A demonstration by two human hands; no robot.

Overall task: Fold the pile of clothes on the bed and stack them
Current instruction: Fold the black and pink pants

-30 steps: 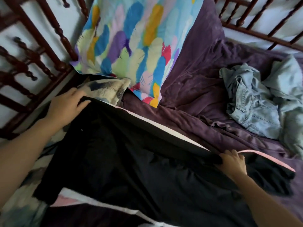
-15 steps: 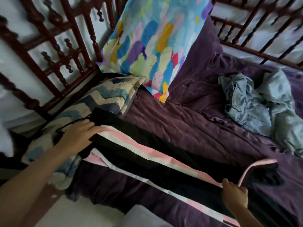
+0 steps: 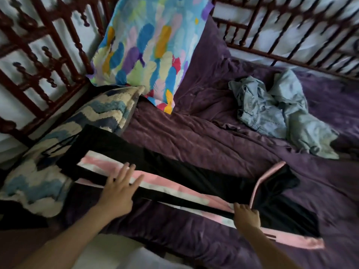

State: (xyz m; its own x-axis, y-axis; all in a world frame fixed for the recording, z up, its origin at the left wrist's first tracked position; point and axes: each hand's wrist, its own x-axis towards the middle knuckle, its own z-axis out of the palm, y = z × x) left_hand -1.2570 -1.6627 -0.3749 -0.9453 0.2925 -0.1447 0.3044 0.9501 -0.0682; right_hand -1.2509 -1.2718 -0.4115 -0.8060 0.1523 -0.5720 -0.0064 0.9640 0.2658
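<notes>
A black garment with pink and white stripes (image 3: 174,171) lies stretched across the purple bed cover (image 3: 194,136), from the zigzag cushion at the left to the near right. My left hand (image 3: 118,191) lies flat on its striped edge with the fingers spread. At the garment's near edge further right, my right hand (image 3: 246,216) has its fingers curled over the cloth. Beside that hand a pink-edged flap stands folded up. Crumpled light-blue denim clothes (image 3: 277,113) lie in a heap at the far right.
A feather-print pillow (image 3: 147,49) leans on the dark wooden headboard (image 3: 44,61). A blue and cream zigzag cushion (image 3: 58,152) lies at the left, partly under the black garment. A wooden rail (image 3: 291,35) runs along the far side. The floor shows at the bottom.
The black garment came down from being held up and now lies flat on the bed. My left hand let go of its end and slid right along the stripes, opening flat.
</notes>
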